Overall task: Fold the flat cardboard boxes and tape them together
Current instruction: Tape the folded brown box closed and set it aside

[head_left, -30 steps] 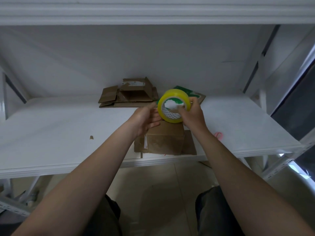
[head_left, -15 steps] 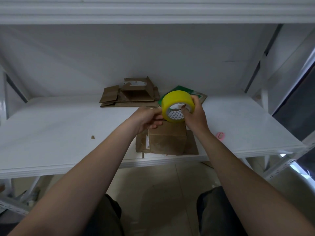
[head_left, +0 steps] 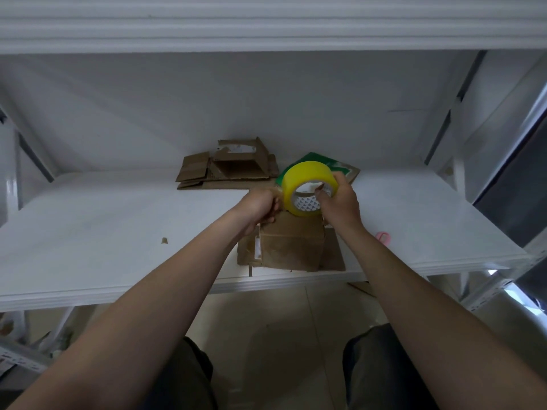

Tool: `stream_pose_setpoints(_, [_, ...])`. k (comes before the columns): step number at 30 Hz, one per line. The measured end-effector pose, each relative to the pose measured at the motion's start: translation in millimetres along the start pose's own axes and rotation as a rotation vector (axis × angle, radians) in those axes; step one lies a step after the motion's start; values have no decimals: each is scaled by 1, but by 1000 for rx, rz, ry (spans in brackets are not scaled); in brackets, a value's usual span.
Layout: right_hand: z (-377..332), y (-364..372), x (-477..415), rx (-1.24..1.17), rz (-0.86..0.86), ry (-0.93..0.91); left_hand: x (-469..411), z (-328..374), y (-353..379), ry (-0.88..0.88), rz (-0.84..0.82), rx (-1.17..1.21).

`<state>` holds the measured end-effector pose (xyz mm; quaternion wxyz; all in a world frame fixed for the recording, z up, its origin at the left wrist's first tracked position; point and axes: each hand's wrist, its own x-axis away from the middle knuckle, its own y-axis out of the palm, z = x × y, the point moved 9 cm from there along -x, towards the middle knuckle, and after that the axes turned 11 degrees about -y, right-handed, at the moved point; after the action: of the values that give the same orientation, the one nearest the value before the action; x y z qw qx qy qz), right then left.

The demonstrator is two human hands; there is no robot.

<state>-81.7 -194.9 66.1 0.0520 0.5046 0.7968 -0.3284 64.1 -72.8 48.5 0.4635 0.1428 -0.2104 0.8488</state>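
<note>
A yellow tape roll (head_left: 306, 174) is held up above a folded brown cardboard box (head_left: 291, 245) that stands near the front edge of the white shelf (head_left: 118, 232). My right hand (head_left: 339, 204) grips the roll, with fingers hooked through its core. My left hand (head_left: 259, 207) sits just left of the roll, fingers curled and pinching the tape's loose end at the roll's edge. A pile of flat and half-opened cardboard boxes (head_left: 228, 168) lies at the back of the shelf.
A green-printed flat carton (head_left: 344, 167) lies behind the roll. A small pink object (head_left: 384, 237) rests on the shelf to the right of the box. A cardboard scrap (head_left: 164, 240) lies to the left. An upper shelf hangs overhead; metal uprights stand on both sides.
The roll has risen a little and moved right with my right hand. My left hand stays at its left edge, fingers closing on the tape end.
</note>
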Motion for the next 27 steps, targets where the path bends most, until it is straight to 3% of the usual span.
stream_pose_setpoints(3, [-20, -8, -1, 127, -28, -109, 1, 2, -28, 29, 137, 168])
stream_pose_setpoints(7, [-49, -8, -1, 344, -100, -251, 2, -3, -55, 76, 204, 143])
stream_pose_setpoints(10, [-48, -6, 2, 361, -68, -186, 1, -19, -54, 70, 216, 159])
stream_pose_setpoints(14, [-21, 8, 20, 125, -11, 59, -7, -39, -55, -2, 228, 267])
stream_pose_setpoints(17, [-26, 9, 22, 188, -41, 9, -12, -46, -52, -44, 176, 338])
stream_pose_setpoints(27, [-53, 6, 1, 417, -182, -134, -22, -68, -55, 35, 285, 227])
